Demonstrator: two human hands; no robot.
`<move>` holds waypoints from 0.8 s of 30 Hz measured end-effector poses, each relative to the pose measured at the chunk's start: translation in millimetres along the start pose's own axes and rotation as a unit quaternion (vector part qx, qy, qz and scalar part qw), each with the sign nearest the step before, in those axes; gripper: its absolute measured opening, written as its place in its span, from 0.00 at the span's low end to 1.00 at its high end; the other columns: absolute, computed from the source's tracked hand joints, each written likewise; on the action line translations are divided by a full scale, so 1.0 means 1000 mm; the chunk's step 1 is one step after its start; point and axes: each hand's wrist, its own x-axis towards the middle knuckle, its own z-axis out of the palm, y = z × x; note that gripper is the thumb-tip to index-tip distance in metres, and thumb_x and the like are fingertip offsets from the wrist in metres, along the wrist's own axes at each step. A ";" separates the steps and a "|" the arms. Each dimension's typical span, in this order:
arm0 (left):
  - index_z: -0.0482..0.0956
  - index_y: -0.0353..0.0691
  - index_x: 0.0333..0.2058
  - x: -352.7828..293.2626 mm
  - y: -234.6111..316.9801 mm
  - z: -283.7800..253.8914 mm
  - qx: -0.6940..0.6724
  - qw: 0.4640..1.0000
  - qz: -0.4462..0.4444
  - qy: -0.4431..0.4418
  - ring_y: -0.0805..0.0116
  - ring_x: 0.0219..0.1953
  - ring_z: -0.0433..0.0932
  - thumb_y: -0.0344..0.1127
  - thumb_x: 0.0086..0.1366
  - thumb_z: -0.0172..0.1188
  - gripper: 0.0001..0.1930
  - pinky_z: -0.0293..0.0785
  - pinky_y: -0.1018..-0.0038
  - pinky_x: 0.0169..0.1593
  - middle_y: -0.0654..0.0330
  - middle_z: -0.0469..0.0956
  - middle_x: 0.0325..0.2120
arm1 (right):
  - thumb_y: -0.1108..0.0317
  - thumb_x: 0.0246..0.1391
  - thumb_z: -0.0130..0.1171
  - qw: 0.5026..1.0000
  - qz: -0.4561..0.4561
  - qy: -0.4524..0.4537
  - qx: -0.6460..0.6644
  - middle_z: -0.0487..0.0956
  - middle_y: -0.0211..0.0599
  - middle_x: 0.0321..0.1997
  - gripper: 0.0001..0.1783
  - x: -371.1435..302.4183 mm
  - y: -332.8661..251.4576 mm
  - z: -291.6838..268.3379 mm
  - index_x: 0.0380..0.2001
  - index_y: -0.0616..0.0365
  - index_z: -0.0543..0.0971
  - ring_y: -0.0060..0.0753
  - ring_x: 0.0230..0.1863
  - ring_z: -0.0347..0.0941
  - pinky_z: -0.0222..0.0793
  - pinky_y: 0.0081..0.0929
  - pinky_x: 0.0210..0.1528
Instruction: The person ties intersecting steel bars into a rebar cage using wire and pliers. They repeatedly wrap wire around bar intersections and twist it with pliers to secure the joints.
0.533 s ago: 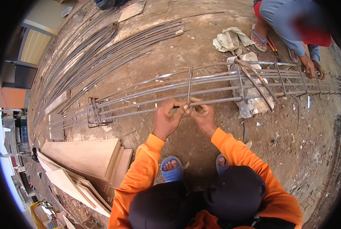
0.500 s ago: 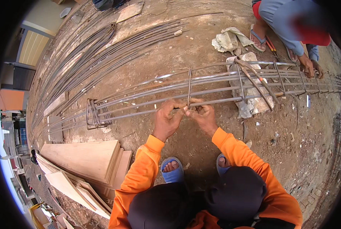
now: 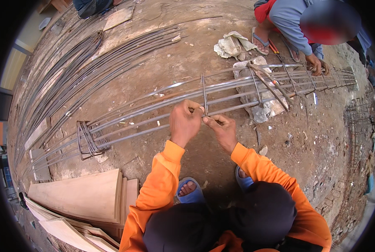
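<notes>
I see the left hand (image 3: 185, 122) and the right hand (image 3: 222, 131) close together at the lower corner of one steel stirrup (image 3: 204, 95); on each, the fingers are bent near to the thumb with hardly a gap, but the place is so small that I cannot tell whether a thin wire is pinched there. This stirrup stands around the long steel bars (image 3: 223, 86); I count at least four bars, though they overlap, and their far ends are too small to follow.

To the right, one two-handled tool (image 3: 269, 88) lies across the bars, above one pale stone block (image 3: 261, 114), which is partly covered by them; farther, a co-worker's two hands (image 3: 316, 65) are at the bars, the fingers hard to make out. To the left is one bundle of stirrups (image 3: 85, 139), nested too tightly for counting.

Below are two blue slippers (image 3: 192, 195), the right one partly behind a dark knee (image 3: 264, 203); one stack of wooden boards (image 3: 76, 195) is beside; one second person (image 3: 91, 6) is cut off by the upper edge.
</notes>
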 end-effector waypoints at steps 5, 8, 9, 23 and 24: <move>0.82 0.32 0.30 -0.009 -0.007 -0.003 -0.104 0.994 0.026 -0.017 0.65 0.29 0.82 0.26 0.60 0.65 0.03 0.77 0.70 0.36 0.53 0.84 0.28 | 0.63 0.55 0.73 0.998 0.038 0.017 0.047 0.85 0.29 0.33 0.14 -0.003 -0.009 0.004 0.36 0.66 0.87 0.15 0.33 0.73 0.69 0.19 0.35; 0.83 0.35 0.32 -0.021 -0.014 -0.004 -0.047 0.987 0.156 0.002 0.63 0.33 0.83 0.25 0.61 0.65 0.02 0.77 0.70 0.39 0.54 0.84 0.31 | 0.65 0.56 0.72 0.997 0.036 0.036 0.055 0.85 0.30 0.34 0.14 -0.007 -0.012 0.008 0.37 0.67 0.86 0.16 0.34 0.74 0.70 0.20 0.36; 0.84 0.37 0.34 -0.021 -0.020 -0.005 -0.041 0.980 0.193 0.000 0.62 0.34 0.83 0.25 0.60 0.66 0.03 0.78 0.69 0.39 0.55 0.84 0.32 | 0.65 0.56 0.72 0.997 0.040 0.037 0.054 0.85 0.31 0.35 0.14 -0.008 -0.012 0.009 0.39 0.68 0.86 0.18 0.34 0.75 0.71 0.21 0.37; 0.82 0.45 0.52 -0.032 -0.046 -0.009 0.109 0.929 0.351 -0.052 0.55 0.49 0.78 0.27 0.52 0.67 0.25 0.72 0.57 0.54 0.59 0.79 0.45 | 0.67 0.57 0.61 0.928 -0.016 -0.175 -0.328 0.81 0.59 0.33 0.14 -0.038 -0.099 0.000 0.44 0.64 0.83 0.57 0.32 0.80 0.75 0.45 0.39; 0.80 0.45 0.55 -0.033 -0.042 -0.008 0.116 0.933 0.337 -0.047 0.55 0.49 0.78 0.28 0.52 0.67 0.28 0.71 0.56 0.54 0.58 0.79 0.45 | 0.67 0.56 0.61 0.895 -0.082 -0.188 -0.395 0.81 0.60 0.32 0.13 -0.030 -0.107 -0.002 0.41 0.64 0.83 0.60 0.31 0.80 0.75 0.47 0.38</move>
